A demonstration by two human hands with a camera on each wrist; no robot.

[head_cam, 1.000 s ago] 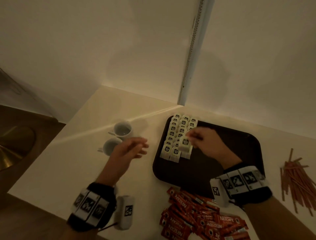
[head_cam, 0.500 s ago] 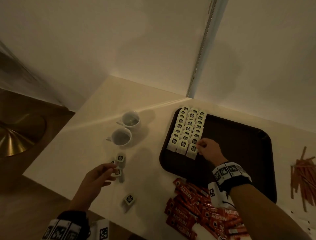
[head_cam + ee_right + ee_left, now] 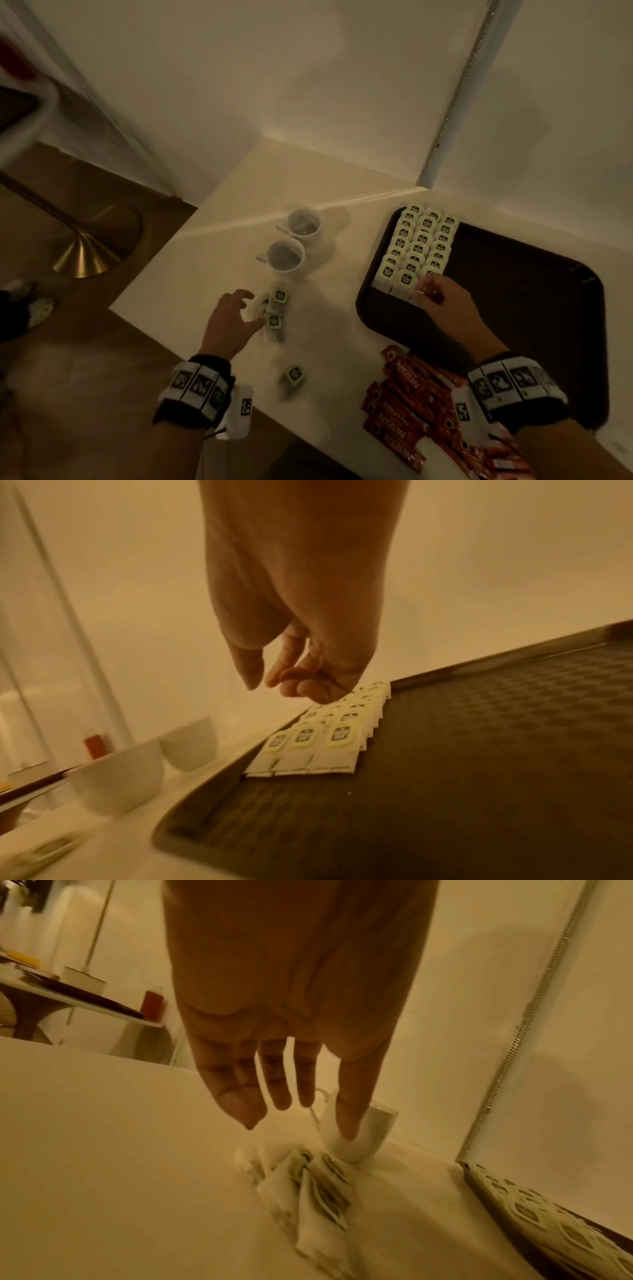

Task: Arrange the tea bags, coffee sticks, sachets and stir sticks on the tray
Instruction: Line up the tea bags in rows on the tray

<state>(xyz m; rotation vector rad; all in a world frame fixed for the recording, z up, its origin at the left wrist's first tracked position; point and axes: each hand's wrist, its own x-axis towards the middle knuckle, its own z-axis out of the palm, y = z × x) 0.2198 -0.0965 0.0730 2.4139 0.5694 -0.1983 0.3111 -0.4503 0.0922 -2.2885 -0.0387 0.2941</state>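
A dark tray lies on the cream table, with three neat columns of tea bags at its far-left corner. My right hand hovers at the near end of the right-hand column with its fingers loosely curled; the right wrist view shows the right hand holding nothing above the rows. My left hand is spread just over a small heap of loose tea bags left of the tray. In the left wrist view its fingers hang straight above that heap. Red coffee sticks lie in front of the tray.
Two white cups stand behind the loose heap, close to my left hand. One more tea bag lies alone near the table's front edge. Walls meet in a corner behind the table. The floor and a brass stand base lie to the left.
My left hand came down and left to the loose tea bags on the table. My right hand set a tea bag at the near end of the rows and stays there.
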